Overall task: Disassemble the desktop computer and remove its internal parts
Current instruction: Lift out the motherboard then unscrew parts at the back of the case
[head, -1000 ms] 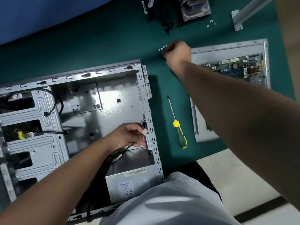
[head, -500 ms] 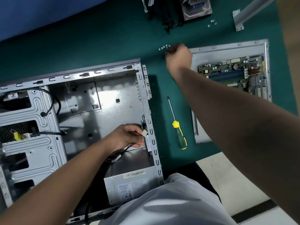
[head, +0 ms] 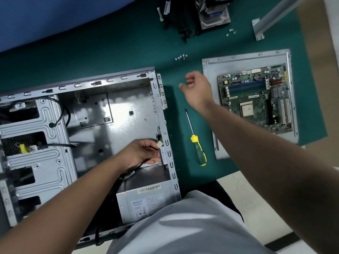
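Observation:
The open grey computer case (head: 55, 125) lies on its side on the green mat. Inside it, my left hand (head: 141, 154) grips a black cable with a pale connector (head: 159, 144) against the case's right wall, just above the grey power supply (head: 145, 202). My right hand (head: 198, 88) hovers above the mat between the case and the side panel (head: 211, 70), fingers loosely curled and holding nothing. The green motherboard (head: 256, 99) lies on that panel. A yellow-and-green screwdriver (head: 197, 147) lies on the mat below my right hand.
Several small screws (head: 181, 57) sit in a row on the mat beyond my right hand; more screws (head: 231, 32) lie farther back. A hard drive (head: 214, 15) and black cables (head: 183, 26) are at the far edge, with a metal bracket (head: 258, 28) at the right.
My right hand has pulled back from the row of screws toward me and loosened its fingers; the screws now lie uncovered on the mat. My left hand stays on the cable.

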`<state>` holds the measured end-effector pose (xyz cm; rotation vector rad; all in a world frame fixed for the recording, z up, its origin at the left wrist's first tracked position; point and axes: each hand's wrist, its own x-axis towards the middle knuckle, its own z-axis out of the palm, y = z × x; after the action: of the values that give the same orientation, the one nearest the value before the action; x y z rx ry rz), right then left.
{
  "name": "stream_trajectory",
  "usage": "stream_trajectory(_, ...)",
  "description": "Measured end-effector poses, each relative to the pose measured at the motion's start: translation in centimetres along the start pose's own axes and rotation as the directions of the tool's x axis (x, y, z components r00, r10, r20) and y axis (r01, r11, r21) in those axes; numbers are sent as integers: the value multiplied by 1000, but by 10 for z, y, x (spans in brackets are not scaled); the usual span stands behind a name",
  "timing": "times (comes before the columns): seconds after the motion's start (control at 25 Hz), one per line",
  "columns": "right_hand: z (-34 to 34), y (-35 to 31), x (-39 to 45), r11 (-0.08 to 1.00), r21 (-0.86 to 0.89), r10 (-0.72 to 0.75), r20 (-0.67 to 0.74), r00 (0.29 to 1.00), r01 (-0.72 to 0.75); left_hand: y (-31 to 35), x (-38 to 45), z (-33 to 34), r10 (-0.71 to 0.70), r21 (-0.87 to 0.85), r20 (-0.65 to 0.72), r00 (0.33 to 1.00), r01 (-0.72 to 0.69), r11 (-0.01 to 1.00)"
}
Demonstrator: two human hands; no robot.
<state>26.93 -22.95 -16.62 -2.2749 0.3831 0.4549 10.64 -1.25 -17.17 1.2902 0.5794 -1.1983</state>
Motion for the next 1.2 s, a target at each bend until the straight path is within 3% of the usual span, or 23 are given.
stream_trajectory(0.16, -8, 54, -90, 995, -103, 27, 83, 996, -18, 0, -4, 2, 19, 33, -15, 1000, -18, 999)
stream_trajectory(0.36, -6, 91, -167, 907, -407, 177, 129, 976, -110, 10, -11, 8, 39, 143, -54, 998, -31, 989)
stream_trajectory(0.6, -12, 83, -178, 893, -439, 163, 100, 982, -104, 26, -25, 30, -17, 172, -224, 974, 57, 983)
stream_trajectory(0.8, -42, 62, -184, 951, -301, -75, -21, 997, 65, 22, -33, 42, 8, 164, -320, 947, 47, 985)
stream_trajectory(0.96, -65, 34, -185, 950, -180, -285, -155, 946, 256, 18, -36, 40, 38, 196, -318, 947, 26, 980)
stream_trajectory(1.12, -68, 14, -187, 821, -354, -512, -111, 852, 447, 16, -34, 38, 37, 205, -324, 945, 32, 978)
stream_trajectory(1.2, -64, 7, -186, 789, -411, -528, -71, 846, 457, 16, -35, 38, 41, 206, -328, 944, 29, 978)
